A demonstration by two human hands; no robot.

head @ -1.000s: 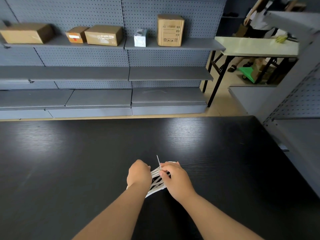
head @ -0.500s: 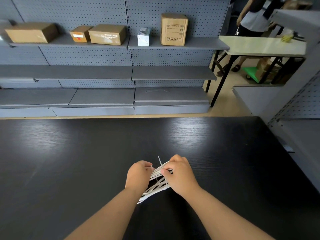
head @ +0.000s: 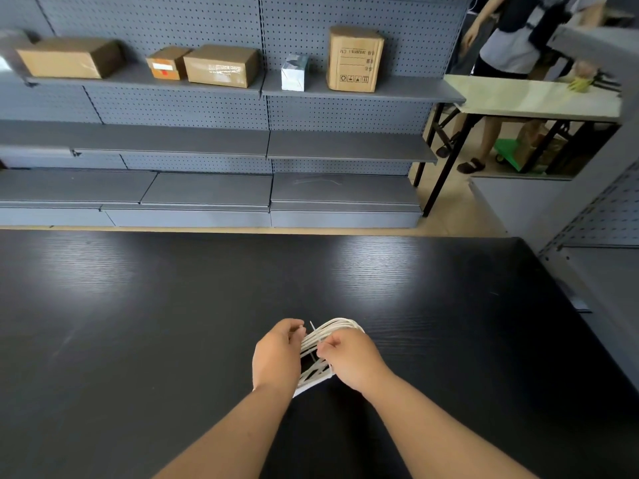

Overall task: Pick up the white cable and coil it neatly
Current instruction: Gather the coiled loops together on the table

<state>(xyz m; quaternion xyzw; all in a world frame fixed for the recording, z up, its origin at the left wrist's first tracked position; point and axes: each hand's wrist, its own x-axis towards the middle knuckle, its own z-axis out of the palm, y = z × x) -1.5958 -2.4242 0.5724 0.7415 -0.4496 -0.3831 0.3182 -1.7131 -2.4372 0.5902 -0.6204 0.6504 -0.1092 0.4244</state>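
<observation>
The white cable (head: 323,335) is bundled into several loops between my two hands, just above the black table (head: 138,305). My left hand (head: 275,357) grips the bundle's left side, fingers curled around it. My right hand (head: 352,357) pinches the strands on the right, and loops arch over its knuckles. A short cable end sticks up between the hands. The lower part of the bundle is partly hidden behind both hands.
Grey pegboard shelving (head: 262,143) runs along the far side, with cardboard boxes (head: 221,65) on its top shelf. A folding table (head: 536,98) stands at the back right with a person (head: 511,39) behind it. More shelving (head: 601,271) borders the table's right edge.
The loops now arch higher over my right hand and the bundle looks rounder. Both hands have stayed close together at the same spot on the table.
</observation>
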